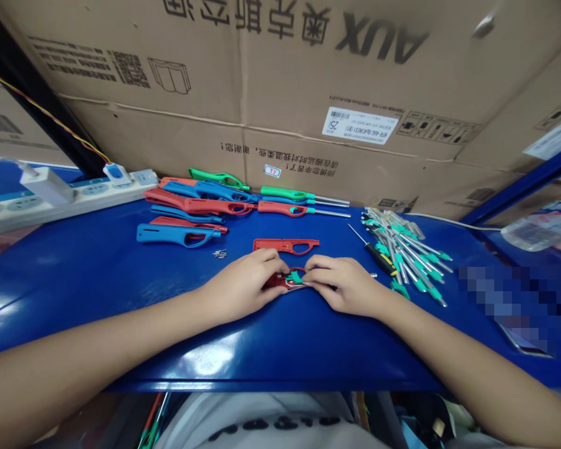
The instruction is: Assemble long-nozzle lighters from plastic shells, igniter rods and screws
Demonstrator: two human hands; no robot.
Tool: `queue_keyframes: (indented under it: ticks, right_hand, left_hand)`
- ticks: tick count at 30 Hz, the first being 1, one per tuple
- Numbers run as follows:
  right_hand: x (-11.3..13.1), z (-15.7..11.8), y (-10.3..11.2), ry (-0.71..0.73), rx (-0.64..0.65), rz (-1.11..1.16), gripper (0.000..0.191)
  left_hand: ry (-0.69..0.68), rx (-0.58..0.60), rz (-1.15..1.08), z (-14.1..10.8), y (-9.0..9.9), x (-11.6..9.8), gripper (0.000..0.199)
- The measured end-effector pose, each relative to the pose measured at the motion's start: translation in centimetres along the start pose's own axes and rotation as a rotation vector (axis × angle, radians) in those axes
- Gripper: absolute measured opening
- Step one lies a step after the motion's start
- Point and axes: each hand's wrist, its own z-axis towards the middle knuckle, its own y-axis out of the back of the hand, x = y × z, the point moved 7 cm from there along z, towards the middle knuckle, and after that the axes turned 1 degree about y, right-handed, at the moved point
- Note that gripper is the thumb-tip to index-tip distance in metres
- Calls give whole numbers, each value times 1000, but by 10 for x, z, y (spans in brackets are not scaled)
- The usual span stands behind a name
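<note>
Low over the blue table, my left hand (250, 280) grips the handle end of a red lighter casing half (275, 282). My right hand (341, 284) pinches the front of the same piece, where a green trigger part (295, 276) with a thin white wire sits inside. A bit of metal tube pokes out beyond my right hand. My fingers hide much of the casing. Just behind my hands lies another red casing half (285, 246), flat on the table. To the left is a small pile of screws (219, 254).
Red, blue and green lighter casings (180, 235) lie stacked at the back left. Two lighters with metal tubes (303, 209) lie behind. On the right are a screwdriver (381, 259) and a heap of tubes with green parts (414, 252). A power strip (93, 193) and cardboard box (262, 125) stand behind.
</note>
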Motion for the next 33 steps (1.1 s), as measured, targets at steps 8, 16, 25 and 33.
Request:
queue_keyframes:
  ticks: [8,16,25,33]
  right_hand:
    - [9,-3,-2,105,49,-214,28]
    - [-2,0,2,-58,69,38,25]
    - [-8,0,5,-108,39,161,17]
    - [-2,-1,4,-42,119,88,17]
  left_hand:
    - [-71,-13,107,-1,1,-10,30]
    - [-176,-36,285,-3,0,-16,36]
    - [-206,42,449,-7,-3,-23,37]
    - [-225,40,514,-11,-9,-22,37]
